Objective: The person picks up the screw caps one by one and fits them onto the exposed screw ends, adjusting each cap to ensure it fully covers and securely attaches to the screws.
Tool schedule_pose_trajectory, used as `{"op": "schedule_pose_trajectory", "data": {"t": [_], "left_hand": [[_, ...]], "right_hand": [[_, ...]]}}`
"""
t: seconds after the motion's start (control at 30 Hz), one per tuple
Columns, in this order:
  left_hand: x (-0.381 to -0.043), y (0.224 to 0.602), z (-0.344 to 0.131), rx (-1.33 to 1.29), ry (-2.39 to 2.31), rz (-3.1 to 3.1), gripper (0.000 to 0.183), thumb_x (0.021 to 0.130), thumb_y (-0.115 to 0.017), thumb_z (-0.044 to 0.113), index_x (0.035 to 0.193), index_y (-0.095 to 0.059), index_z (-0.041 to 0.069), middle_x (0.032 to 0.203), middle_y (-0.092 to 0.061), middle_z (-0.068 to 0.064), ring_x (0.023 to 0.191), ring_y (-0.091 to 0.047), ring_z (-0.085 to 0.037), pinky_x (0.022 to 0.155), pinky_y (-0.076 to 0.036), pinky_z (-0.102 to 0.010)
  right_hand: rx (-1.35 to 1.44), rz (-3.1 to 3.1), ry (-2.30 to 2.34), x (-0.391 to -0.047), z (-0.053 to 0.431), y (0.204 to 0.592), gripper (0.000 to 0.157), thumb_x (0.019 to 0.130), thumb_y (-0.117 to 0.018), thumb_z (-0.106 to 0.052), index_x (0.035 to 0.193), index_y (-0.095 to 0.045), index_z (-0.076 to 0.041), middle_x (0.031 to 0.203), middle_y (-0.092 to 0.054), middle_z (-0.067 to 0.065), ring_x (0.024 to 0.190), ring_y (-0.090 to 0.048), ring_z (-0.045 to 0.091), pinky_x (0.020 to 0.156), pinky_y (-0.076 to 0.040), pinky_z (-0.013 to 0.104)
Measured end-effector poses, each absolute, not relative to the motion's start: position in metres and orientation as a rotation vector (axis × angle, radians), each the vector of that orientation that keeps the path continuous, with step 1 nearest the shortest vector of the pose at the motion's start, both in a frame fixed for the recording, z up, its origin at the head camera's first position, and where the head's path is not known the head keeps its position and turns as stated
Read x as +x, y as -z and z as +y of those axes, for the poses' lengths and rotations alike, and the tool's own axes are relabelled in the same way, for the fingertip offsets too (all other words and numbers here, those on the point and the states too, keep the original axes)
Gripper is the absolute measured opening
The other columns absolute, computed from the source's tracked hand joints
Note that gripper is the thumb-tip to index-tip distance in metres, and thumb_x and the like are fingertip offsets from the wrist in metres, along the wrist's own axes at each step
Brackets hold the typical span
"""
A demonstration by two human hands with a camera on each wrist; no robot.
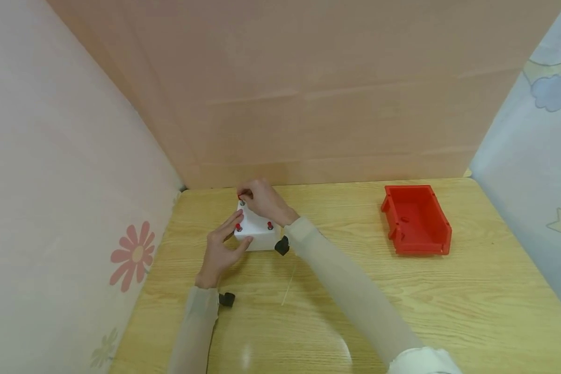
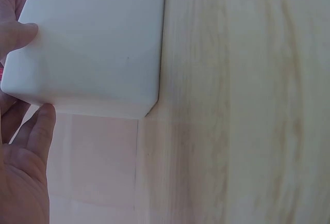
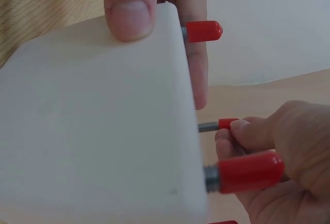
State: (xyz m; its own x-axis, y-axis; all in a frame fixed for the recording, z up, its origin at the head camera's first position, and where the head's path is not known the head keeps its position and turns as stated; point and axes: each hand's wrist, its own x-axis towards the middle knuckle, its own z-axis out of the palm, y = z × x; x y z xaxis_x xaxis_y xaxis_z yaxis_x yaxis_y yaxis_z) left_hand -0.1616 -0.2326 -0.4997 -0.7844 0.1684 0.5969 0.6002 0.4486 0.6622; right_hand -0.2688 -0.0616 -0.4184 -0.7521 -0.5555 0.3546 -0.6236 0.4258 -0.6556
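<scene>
A white box (image 1: 254,242) with rounded edges stands on the table, and threaded metal screws with red caps (image 3: 251,172) stick out of its top face. My left hand (image 1: 219,254) holds the box at its near left corner, thumb on the front side and fingers along the left side. At the far left corner, my right hand (image 1: 266,200) pinches a red cap (image 3: 227,124) on a screw between thumb and index finger. Bare thread shows between that cap and the box. In the left wrist view, the white box (image 2: 98,43) fills the upper left.
An open red plastic bin (image 1: 416,221) stands on the right of the wooden table (image 1: 336,291). Brown paper (image 1: 308,119) covers the back, and patterned cloths (image 1: 65,208) hang at the left and right sides.
</scene>
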Motion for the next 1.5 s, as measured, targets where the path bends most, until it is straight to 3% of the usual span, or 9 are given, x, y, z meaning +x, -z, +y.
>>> {"op": "schedule_pose_trajectory", "data": {"t": [0.67,1.03,1.27,1.5], "left_hand": [[-0.158,0.495,-0.233,-0.685,1.286,-2.229,0.06,0.078,-0.085,-0.015,0.135,-0.064,-0.017,0.146,-0.059,-0.035,0.133,-0.059,-0.053,0.106,-0.048,-0.013],[-0.169,0.517,-0.244,-0.664,1.295,-2.262,0.064,0.079,-0.09,-0.008,0.138,-0.066,-0.009,0.151,-0.06,-0.025,0.135,-0.06,-0.048,0.103,-0.05,-0.013],[-0.169,0.515,-0.245,-0.675,1.311,-2.28,0.062,0.085,-0.089,0.0,0.142,-0.066,-0.004,0.155,-0.059,-0.018,0.139,-0.059,-0.042,0.105,-0.052,-0.018],[-0.17,0.513,-0.243,-0.686,1.317,-2.264,0.061,0.084,-0.088,-0.002,0.141,-0.066,-0.005,0.154,-0.059,-0.02,0.138,-0.059,-0.044,0.105,-0.052,-0.018]], "right_hand": [[1.067,-2.636,-1.23,-0.27,-0.063,0.422,0.017,0.104,-0.067,-0.004,0.113,-0.082,-0.004,0.116,-0.079,0.01,0.1,-0.075,0.017,0.087,-0.063,0.025],[1.079,-2.632,-1.243,-0.268,-0.063,0.425,0.018,0.103,-0.066,0.001,0.112,-0.082,-0.003,0.116,-0.08,0.011,0.099,-0.074,0.017,0.085,-0.063,0.026],[1.074,-2.615,-1.238,-0.269,-0.063,0.426,0.017,0.103,-0.067,0.0,0.11,-0.082,-0.002,0.113,-0.08,0.011,0.098,-0.075,0.017,0.085,-0.063,0.026],[1.08,-2.619,-1.231,-0.271,-0.061,0.426,0.018,0.103,-0.067,0.001,0.112,-0.082,-0.002,0.116,-0.08,0.013,0.102,-0.077,0.02,0.087,-0.064,0.026]]}}
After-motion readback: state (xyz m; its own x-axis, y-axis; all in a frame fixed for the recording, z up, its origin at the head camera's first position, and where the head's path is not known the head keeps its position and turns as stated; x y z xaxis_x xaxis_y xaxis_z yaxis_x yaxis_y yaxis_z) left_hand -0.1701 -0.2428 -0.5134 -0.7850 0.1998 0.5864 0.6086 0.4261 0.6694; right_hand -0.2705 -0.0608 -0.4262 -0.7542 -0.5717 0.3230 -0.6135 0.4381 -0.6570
